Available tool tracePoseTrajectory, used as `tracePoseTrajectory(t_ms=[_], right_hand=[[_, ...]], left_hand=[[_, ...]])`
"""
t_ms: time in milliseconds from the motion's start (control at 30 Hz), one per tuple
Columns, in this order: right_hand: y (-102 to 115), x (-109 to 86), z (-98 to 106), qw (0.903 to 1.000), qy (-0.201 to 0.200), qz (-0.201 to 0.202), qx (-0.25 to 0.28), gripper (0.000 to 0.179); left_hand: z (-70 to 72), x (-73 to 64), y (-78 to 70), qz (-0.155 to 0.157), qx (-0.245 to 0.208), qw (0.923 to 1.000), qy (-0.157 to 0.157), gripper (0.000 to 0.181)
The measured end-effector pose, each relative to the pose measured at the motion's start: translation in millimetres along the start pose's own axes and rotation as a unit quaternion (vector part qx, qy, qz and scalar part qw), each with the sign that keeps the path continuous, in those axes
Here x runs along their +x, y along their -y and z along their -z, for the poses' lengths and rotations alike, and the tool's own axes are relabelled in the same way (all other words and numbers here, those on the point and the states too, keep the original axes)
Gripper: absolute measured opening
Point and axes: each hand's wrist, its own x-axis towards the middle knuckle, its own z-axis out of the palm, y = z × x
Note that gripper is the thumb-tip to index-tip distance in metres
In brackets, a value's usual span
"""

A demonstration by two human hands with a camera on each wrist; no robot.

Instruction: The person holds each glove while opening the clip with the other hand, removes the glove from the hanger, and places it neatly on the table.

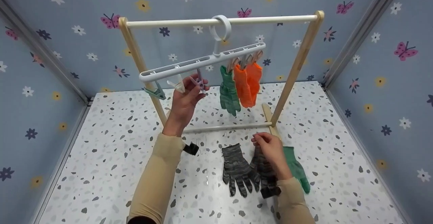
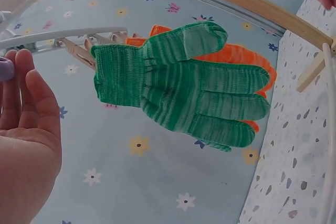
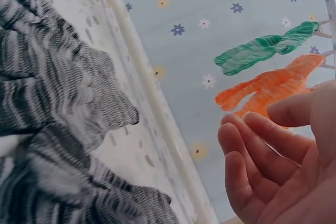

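Observation:
My left hand (image 1: 184,102) is raised under the left half of a white clip hanger (image 1: 179,69), pinching a purple clothespin (image 1: 199,81) that hangs from it. In the left wrist view the purple clothespin (image 2: 6,70) shows by the fingertips. A white clothespin (image 1: 178,84) and a grey-green one (image 1: 156,92) hang to its left. On the hanger's right half, clothespins hold a green glove (image 1: 230,90) and orange gloves (image 1: 244,85). My right hand (image 1: 270,149), fingers loosely curled and holding nothing, is over dark grey striped gloves (image 1: 236,166) on the table.
A wooden rack (image 1: 297,65) carries the hanger by its ring on the top bar (image 1: 270,19). Another green glove (image 1: 297,170) lies right of the grey ones, partly behind the right forearm. Flowered walls (image 1: 40,82) enclose the speckled table (image 1: 101,170).

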Motion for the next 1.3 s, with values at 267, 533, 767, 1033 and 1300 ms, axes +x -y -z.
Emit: tracePoseTrajectory(t_ms=[267,533,767,1033,1300], right_hand=[[18.2,9.4,-4.6,0.9995,-0.017,0.027,-0.008,0.016],[46.0,25.0,-10.4,0.9959,-0.024,0.087,0.001,0.017],[74.5,37.9,-16.2,0.9908,-0.052,0.124,0.011,0.015],[99.1,48.3,-26.5,0.9825,-0.074,0.169,0.024,0.016],[136.2,62.4,-45.2,0.9731,-0.064,0.218,0.040,0.032]], left_hand=[[7.5,-3.2,13.4,0.003,0.001,0.9998,-0.022,0.035],[14.4,-3.9,24.8,0.024,0.030,0.9967,-0.072,0.021],[16.8,-1.4,34.5,0.034,0.073,0.9920,-0.097,0.029],[16.6,2.0,47.8,0.025,0.112,0.9872,-0.110,0.033],[15.5,3.8,60.2,0.041,0.146,0.9827,-0.106,0.040]])
